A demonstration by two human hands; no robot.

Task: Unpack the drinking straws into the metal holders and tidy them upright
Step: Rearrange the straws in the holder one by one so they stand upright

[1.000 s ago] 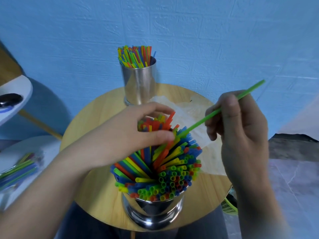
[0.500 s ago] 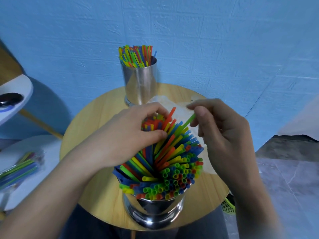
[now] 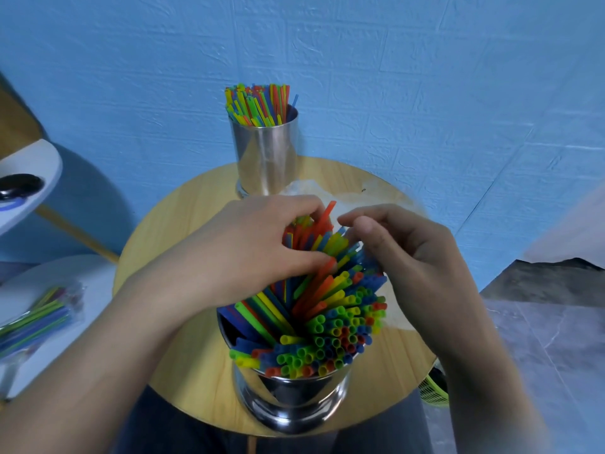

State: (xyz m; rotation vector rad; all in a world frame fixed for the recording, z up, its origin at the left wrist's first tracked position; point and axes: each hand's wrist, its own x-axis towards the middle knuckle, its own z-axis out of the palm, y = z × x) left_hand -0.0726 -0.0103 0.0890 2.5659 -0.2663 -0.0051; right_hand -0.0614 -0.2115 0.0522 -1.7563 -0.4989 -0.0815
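Our left hand point(image 3: 248, 253) curls round a clump of red and orange straws point(image 3: 314, 283) at the far side of the near holder point(image 3: 294, 398), which stands at the near edge of the tabletop point(image 3: 183, 231). We judge this grip is meant to gather the leaning ones and draw them upright, since the straws fan outward instead of standing straight. Our right hand point(image 3: 409, 257) sits against the straw tips on the right with its fingers bent. We cannot tell whether it pinches one or only nudges them. The far holder point(image 3: 266, 152), at the far edge, carries its own bunch point(image 3: 258, 104) standing fairly neat. A clear wrapper point(image 3: 376, 198) lies between the holders, just behind our hands. A pack point(image 3: 36, 319) of straws lies on a white surface point(image 3: 98, 273) to the left, so unpacking looks unfinished.
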